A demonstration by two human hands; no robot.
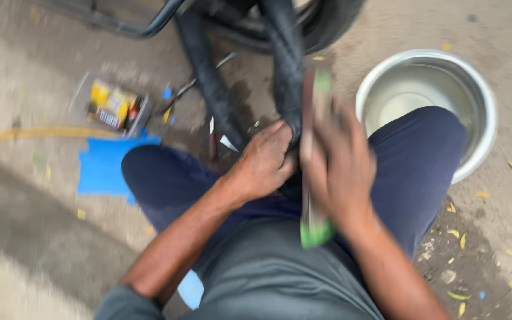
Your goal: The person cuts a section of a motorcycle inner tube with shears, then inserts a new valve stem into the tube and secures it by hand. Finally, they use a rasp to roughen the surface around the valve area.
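Two hands [265,163] [339,169] at black tube [288,65]; steel basin [481,95] right, tin [111,106] left.

Ground [42,53]: rough concrete, grey-brown, dusty, motion-blurred on the left. Yellow painted line [37,135] runs across it at left. Blue sheet [103,166] lies flat on the concrete, one edge under the seated person's knee. Just above it, a shallow open tray [112,105] holding small yellow and dark packets. Thin metal tool [195,82] lies past the tray; small blue scraps [167,93] beside it. Steel basin [428,89] stands on the ground at right, partly covered by the other knee. Yellow-green fallen leaves [458,295] scattered at lower right. Dark damp patch [241,95] near the black tyre [333,24] at top
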